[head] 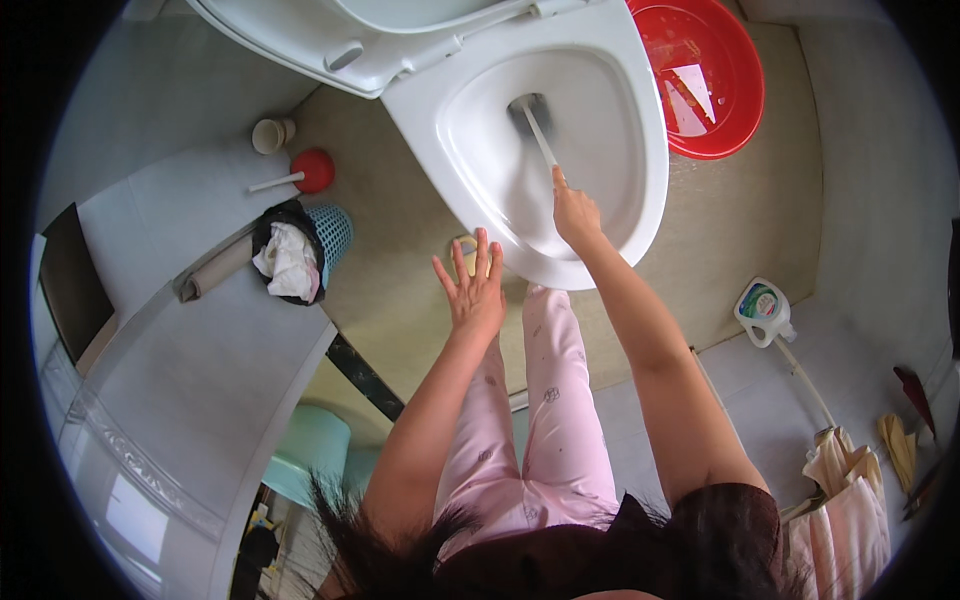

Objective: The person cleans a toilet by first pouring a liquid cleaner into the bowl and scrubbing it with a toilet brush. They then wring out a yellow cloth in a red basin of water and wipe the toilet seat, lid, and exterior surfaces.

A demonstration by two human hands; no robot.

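In my right hand (pixel 576 214) is the handle of a white toilet brush (pixel 538 136), with the index finger stretched along it. The brush's head is down in the drain opening of a white toilet bowl (pixel 655 187), blurred in the grey hollow. My left hand (pixel 477 291) is spread with its fingers apart, empty, beside the bowl's front rim; whether the fingertips touch the rim I cannot tell. The toilet's seat and lid (pixel 292 37) are raised at the top.
Right of the toilet stands a red basin (pixel 739 97) with water. At left are a blue wastebasket (pixel 330 231) with a black liner, a red plunger (pixel 315 170) and a cup (pixel 268 136). A white detergent bottle (pixel 762 309) and draped cloths (pixel 840 517) are at right.
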